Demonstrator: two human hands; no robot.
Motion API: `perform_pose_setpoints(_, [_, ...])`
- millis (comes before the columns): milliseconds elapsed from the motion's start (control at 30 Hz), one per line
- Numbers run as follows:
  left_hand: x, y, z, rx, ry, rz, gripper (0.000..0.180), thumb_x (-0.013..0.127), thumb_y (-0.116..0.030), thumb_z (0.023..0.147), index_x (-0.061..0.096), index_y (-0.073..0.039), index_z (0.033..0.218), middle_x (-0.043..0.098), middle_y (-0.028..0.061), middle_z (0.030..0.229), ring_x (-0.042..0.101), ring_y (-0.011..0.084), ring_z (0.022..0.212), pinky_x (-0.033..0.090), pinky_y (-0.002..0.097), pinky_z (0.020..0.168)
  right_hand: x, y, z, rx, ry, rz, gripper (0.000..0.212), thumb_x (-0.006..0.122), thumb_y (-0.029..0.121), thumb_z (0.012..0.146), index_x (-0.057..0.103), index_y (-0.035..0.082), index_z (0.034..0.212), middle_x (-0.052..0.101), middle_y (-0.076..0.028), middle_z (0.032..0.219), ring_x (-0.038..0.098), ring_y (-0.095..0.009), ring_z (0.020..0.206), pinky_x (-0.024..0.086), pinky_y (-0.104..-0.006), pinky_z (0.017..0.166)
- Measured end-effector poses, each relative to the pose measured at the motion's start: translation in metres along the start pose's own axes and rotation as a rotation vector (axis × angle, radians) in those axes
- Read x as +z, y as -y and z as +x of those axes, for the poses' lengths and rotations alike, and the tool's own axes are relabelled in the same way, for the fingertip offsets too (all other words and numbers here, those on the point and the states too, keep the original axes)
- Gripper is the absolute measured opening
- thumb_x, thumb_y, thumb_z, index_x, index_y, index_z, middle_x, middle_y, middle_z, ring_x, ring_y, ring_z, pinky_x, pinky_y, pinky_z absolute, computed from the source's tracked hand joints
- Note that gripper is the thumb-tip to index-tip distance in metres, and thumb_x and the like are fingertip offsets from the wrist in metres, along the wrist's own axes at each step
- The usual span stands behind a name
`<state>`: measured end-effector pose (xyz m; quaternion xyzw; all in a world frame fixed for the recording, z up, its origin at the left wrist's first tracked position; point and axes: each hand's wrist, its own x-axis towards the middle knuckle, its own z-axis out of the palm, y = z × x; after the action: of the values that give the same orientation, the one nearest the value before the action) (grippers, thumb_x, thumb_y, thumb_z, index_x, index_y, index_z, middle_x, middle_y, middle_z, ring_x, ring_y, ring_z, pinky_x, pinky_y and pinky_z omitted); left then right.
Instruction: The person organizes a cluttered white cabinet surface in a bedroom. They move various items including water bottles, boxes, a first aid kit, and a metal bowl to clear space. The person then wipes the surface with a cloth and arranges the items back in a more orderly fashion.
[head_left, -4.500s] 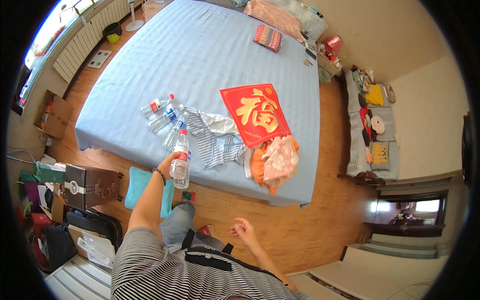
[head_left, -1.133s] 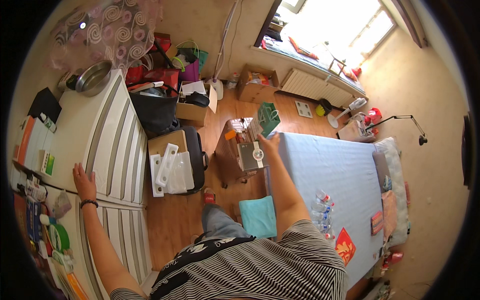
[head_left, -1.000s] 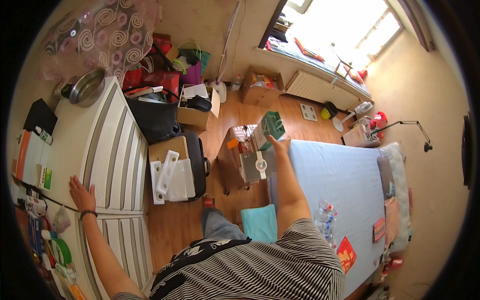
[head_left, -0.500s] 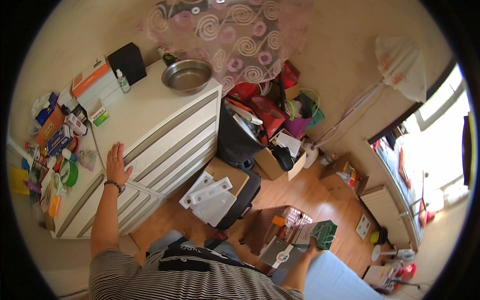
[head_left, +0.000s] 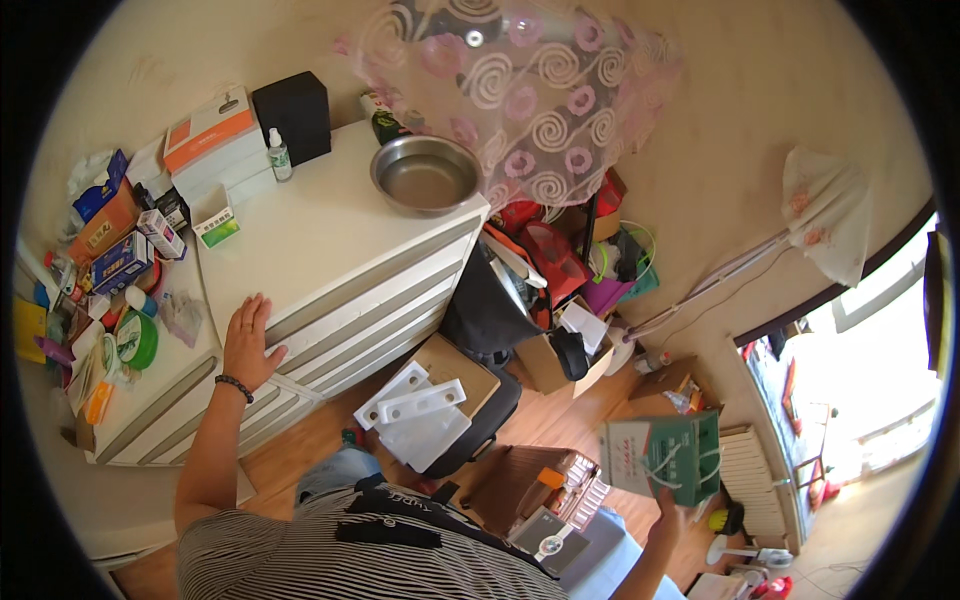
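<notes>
Currently the right hand (head_left: 671,510) has its fingers closed on the green-and-white paper gift bag (head_left: 688,435) near the white cord handles; how the thumb sits cannot be told. The bag is tilted, just beside the rose-coloured suitcase (head_left: 495,485) in this view. A grey box (head_left: 535,530) with a pale band and an orange item (head_left: 550,478) are at the suitcase. The left hand (head_left: 247,345) lies flat, fingers extended and thumb apart, on the edge of the white chest of drawers (head_left: 300,240). On that chest stand a steel basin (head_left: 430,180), a spray bottle (head_left: 280,160) and a black box (head_left: 292,115).
</notes>
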<state>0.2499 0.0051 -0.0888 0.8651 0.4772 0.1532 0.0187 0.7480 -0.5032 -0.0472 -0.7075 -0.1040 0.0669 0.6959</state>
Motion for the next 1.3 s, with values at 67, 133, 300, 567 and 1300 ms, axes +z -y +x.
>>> perform_pose_setpoints(67, [-0.008, 0.004, 0.011, -0.001, 0.049, -0.048, 0.068, 0.076, -0.021, 0.073, 0.048, -0.004, 0.133, 0.043, 0.0149, 0.142, 0.039, 0.0362, 0.130, 0.033, 0.0449, 0.109, 0.048, 0.028, 0.003, -0.007, 0.059, 0.120, 0.065, 0.069, -0.006, 0.072, 0.045, -0.001, 0.133, 0.054, -0.012, 0.127, 0.058, -0.027, 0.112, 0.051, -0.0407, 0.094])
perform_pose_setpoints(133, [-0.013, 0.011, 0.015, 0.078, -0.035, -0.098, 0.056, 0.075, -0.020, 0.072, 0.055, -0.004, 0.122, 0.053, 0.0129, 0.128, 0.048, 0.0352, 0.115, 0.040, 0.0444, 0.098, 0.141, 0.086, -0.009, 0.023, 0.281, 0.162, 0.064, 0.072, 0.001, 0.071, 0.048, 0.000, 0.130, 0.056, -0.012, 0.124, 0.058, -0.028, 0.111, 0.051, -0.0420, 0.094])
perform_pose_setpoints(300, [-0.010, 0.034, 0.018, 0.120, -0.111, -0.233, 0.058, 0.079, -0.013, 0.065, 0.054, -0.008, 0.118, 0.052, 0.0120, 0.125, 0.047, 0.0352, 0.112, 0.039, 0.0460, 0.099, 0.366, 0.157, -0.032, 0.107, 0.703, 0.252, 0.048, 0.075, 0.004, 0.074, 0.057, 0.006, 0.118, 0.062, -0.008, 0.110, 0.062, -0.023, 0.102, 0.051, -0.0355, 0.085])
perform_pose_setpoints(567, [-0.020, 0.037, 0.022, 0.141, -0.041, -0.269, 0.068, 0.080, -0.023, 0.066, 0.051, -0.007, 0.125, 0.046, 0.0146, 0.136, 0.042, 0.0360, 0.123, 0.031, 0.0495, 0.108, 0.642, 0.177, -0.055, -0.004, 0.890, 0.057, 0.050, 0.081, 0.013, 0.072, 0.056, 0.001, 0.112, 0.065, -0.009, 0.104, 0.065, -0.021, 0.086, 0.053, -0.0352, 0.068])
perform_pose_setpoints(1300, [-0.011, 0.064, 0.026, 0.210, 0.082, -0.438, 0.077, 0.077, -0.043, 0.070, 0.051, -0.001, 0.130, 0.040, 0.0181, 0.142, 0.038, 0.0376, 0.128, 0.026, 0.0586, 0.107, 0.788, 0.145, -0.014, 0.036, 0.573, -0.018, 0.044, 0.083, 0.016, 0.069, 0.063, 0.001, 0.105, 0.067, -0.011, 0.100, 0.065, -0.028, 0.085, 0.051, -0.0439, 0.068])
